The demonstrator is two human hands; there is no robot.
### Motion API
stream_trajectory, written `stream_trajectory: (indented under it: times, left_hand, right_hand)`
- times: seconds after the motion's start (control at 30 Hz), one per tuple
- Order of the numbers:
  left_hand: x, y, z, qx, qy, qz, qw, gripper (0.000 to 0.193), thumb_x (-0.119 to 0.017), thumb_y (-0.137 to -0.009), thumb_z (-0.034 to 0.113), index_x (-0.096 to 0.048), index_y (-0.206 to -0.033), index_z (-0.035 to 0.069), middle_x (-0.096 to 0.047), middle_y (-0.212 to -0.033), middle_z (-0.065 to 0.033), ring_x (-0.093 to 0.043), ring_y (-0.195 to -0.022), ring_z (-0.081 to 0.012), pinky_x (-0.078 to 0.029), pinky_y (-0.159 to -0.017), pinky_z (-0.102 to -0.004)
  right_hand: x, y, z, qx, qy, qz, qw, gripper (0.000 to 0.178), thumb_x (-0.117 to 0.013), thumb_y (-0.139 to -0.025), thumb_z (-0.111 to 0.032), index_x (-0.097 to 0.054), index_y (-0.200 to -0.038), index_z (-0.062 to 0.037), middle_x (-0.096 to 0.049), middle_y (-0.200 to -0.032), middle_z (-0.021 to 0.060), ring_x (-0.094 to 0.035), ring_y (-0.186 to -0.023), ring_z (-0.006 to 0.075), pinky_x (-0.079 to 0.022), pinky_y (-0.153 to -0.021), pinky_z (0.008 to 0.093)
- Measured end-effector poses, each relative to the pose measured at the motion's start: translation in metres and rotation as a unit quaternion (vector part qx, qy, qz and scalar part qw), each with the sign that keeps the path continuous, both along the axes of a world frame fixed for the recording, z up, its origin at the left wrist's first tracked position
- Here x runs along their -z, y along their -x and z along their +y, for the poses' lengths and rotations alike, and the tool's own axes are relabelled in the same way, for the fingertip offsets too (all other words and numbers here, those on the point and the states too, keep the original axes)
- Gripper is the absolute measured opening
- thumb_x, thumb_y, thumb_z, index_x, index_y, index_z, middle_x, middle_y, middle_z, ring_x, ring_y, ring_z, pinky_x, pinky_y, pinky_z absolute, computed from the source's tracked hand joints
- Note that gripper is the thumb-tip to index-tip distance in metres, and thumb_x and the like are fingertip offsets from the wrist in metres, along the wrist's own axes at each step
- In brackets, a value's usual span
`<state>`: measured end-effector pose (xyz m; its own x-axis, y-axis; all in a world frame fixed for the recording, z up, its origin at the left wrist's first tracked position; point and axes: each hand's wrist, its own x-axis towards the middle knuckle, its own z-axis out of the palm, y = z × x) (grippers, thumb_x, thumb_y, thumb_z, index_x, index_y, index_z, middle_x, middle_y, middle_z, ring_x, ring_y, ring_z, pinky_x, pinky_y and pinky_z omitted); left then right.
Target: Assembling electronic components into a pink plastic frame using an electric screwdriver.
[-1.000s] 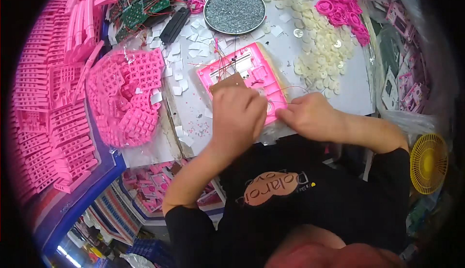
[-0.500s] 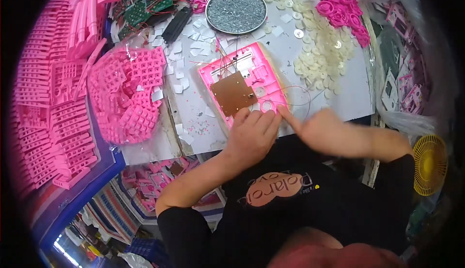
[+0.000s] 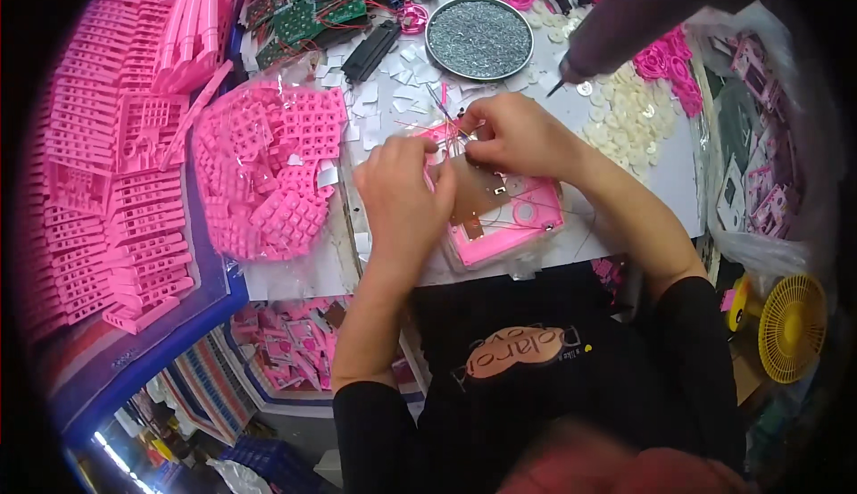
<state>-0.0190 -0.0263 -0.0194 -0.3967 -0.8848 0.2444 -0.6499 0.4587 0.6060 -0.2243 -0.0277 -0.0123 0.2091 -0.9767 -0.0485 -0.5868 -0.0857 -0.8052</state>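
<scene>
A pink plastic casing [image 3: 509,244] lies open on the worktable in front of me, with a brown circuit board [image 3: 482,192] over its middle. Thin red and dark wires [image 3: 453,128] rise from the casing's far end. My right hand [image 3: 522,137] is closed, thumb and fingers pinching at these wires above the board's far edge. On the left side, my left hand [image 3: 399,190] curls over the casing, its thumb beside the board's left edge. What its fingertips grip is hidden. A loose thin wire loops over the casing's right side.
An electric screwdriver [image 3: 616,39] hangs at upper right, bit down. Beyond the casing is a round tray of small screws [image 3: 479,39]. Whitish discs [image 3: 625,119] lie right; a bag of pink keypads [image 3: 268,173] sits left. Green circuit boards [image 3: 312,16] are piled at the back.
Both hands have moved from the casing's near edge to its far part, the right one onto the wires. The casing now sits slightly farther right in view. The screwdriver has come into view.
</scene>
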Motion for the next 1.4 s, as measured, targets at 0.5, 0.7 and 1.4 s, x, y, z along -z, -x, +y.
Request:
stream_trajectory:
  times: [0.5,0.7,1.4]
  left_hand:
    - [0.017,0.005,-0.007,-0.010,0.011,-0.017,1.000,0.015,-0.071,-0.081,0.020,-0.071,-0.094,0.012,-0.066,-0.093,-0.0054,-0.061,-0.093,-0.0254,-0.035,-0.090,-0.0456]
    - [0.019,0.009,-0.004,-0.034,0.055,0.004,0.998,0.016,-0.070,-0.077,0.017,-0.073,-0.092,0.011,-0.067,-0.087,-0.0042,-0.062,-0.084,-0.0224,-0.036,-0.083,-0.0409]
    - [0.030,0.015,-0.002,-0.084,0.064,0.062,0.992,0.010,-0.071,-0.087,0.018,-0.070,-0.085,0.008,-0.066,-0.082,-0.0056,-0.061,-0.080,-0.0246,-0.038,-0.085,-0.0421]
  right_hand:
    - [0.001,-0.013,-0.009,-0.013,0.009,0.112,0.994,0.022,-0.070,-0.081,-0.023,-0.068,-0.086,-0.0012,-0.069,-0.085,0.0213,-0.068,-0.086,0.0407,-0.053,-0.078,0.0507]
    - [0.005,-0.013,-0.014,-0.032,0.019,0.105,0.994,0.021,-0.071,-0.081,-0.017,-0.067,-0.087,0.0020,-0.069,-0.081,0.0220,-0.068,-0.080,0.0404,-0.053,-0.073,0.0474]
    - [0.010,-0.027,0.033,-0.041,0.315,0.097,0.943,0.023,-0.074,-0.072,-0.014,-0.063,-0.091,-0.0064,-0.061,-0.085,0.0047,-0.063,-0.089,0.0238,-0.054,-0.067,0.0358]
